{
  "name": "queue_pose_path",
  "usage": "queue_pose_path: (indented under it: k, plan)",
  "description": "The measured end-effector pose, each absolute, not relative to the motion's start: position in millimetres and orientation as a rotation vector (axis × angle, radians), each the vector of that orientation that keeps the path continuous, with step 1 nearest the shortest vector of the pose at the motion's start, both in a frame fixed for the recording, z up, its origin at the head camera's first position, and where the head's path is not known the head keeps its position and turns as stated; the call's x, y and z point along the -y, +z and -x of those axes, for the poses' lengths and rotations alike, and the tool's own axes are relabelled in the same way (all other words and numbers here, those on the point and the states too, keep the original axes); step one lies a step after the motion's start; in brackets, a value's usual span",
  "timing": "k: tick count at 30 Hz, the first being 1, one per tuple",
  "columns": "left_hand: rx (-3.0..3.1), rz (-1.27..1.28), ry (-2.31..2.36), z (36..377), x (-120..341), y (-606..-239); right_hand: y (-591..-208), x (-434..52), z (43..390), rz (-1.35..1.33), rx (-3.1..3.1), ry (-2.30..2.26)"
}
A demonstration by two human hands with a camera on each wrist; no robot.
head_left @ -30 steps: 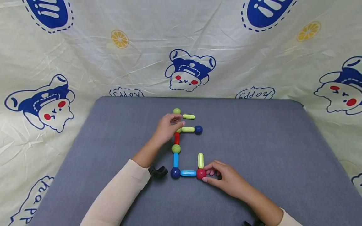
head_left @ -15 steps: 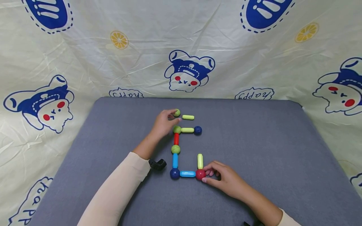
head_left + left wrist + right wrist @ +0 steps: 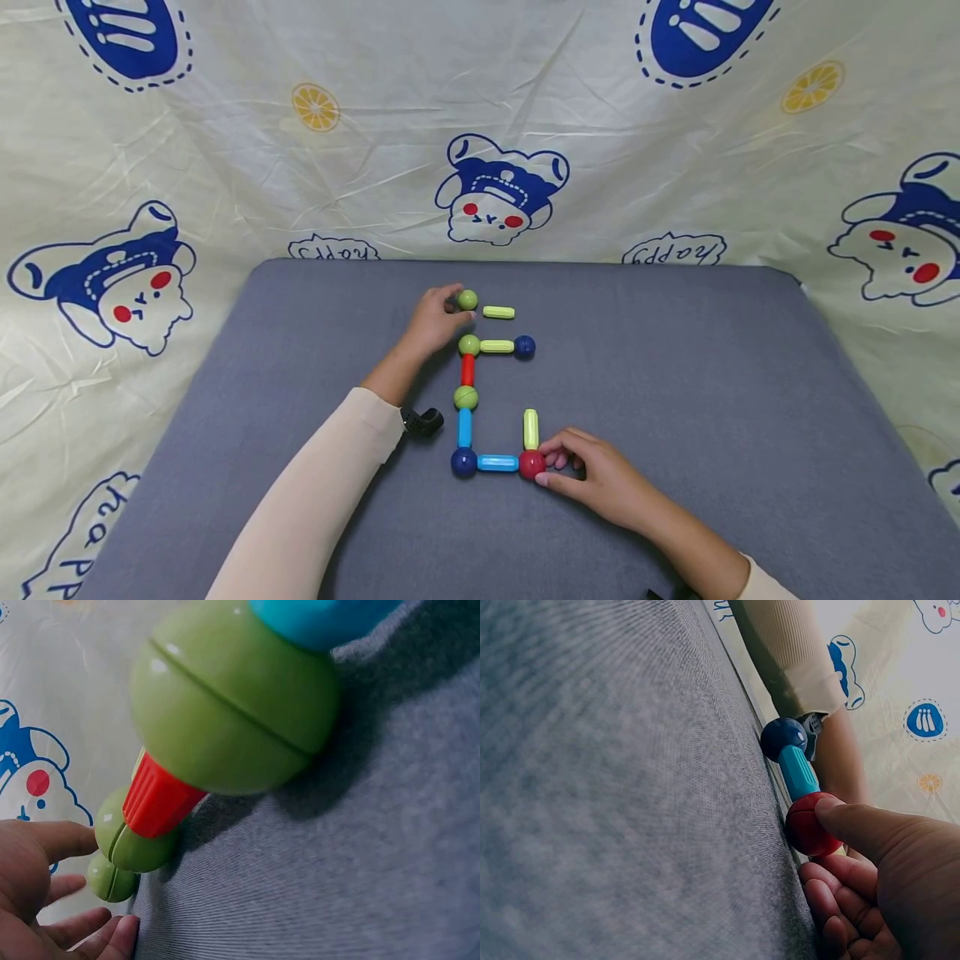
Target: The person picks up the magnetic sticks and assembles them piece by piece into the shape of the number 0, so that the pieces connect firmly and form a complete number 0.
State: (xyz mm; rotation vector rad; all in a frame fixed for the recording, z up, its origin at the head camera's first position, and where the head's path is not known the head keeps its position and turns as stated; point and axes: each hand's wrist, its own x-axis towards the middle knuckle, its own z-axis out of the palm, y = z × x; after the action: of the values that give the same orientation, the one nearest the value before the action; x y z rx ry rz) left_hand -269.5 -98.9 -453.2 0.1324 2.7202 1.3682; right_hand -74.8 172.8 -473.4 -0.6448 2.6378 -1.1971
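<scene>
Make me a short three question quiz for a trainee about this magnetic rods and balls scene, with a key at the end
1. True or false: the right hand touches the red ball at the chain's near corner.
2. Which piece is the left hand at? A) the loose green ball B) the dark blue ball C) the red rod
3. Fill in: the loose yellow-green rod lies apart from the chain, just to the ____ of the loose green ball in the head view.

Key: 1 true. 2 A. 3 right.
</scene>
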Motion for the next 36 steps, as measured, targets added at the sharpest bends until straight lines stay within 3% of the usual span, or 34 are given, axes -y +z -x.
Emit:
queue_pose_path:
  k: [10,36]
  plan:
    - [-2.762,-0.287,1.171,276.0,97.7,-455.6,-471.8,-173.4,74.8,0.627,-2.631,-1.174]
    - [-2.75,-0.166,1.386,269.4,101.4,-455.3,-471.7,-171.7,73.7,0.671,-2.641,-1.203]
